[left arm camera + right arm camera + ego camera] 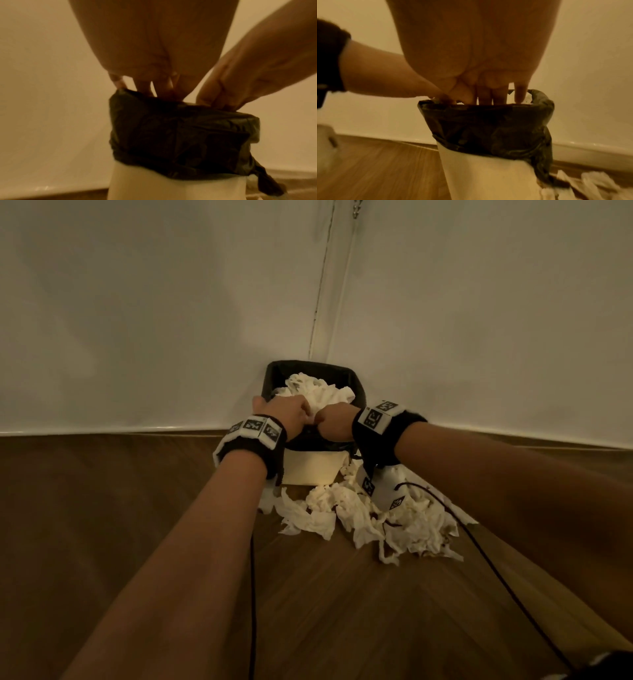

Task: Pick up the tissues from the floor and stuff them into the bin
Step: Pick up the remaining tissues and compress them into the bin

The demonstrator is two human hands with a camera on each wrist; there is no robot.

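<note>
Left hand [289, 412] – fingers pressed down into the bin [310, 469], spread, nothing seen gripped | right hand [334, 422] – curled beside it, grasp cannot be told | tissues [315, 393] heaped inside, apparently being compacted for room | more tissues [370, 518] left on floor [171, 508] by bin.

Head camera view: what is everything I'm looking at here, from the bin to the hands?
bin: one, cream, on the floor in the corner of the walls
bin liner: one, black, folded over the bin's rim
tissues in the bin: a crumpled heap, white, at the top of the bin
tissues on the floor: a scattered pile, white, in front of the bin and to its right
floor: wood, brown
walls: two, off-white, meeting behind the bin
cables: two, black, trailing from the wrists
wristbands: two, black with white tags
left hand: on the tissues in the bin
right hand: on the same heap
</note>
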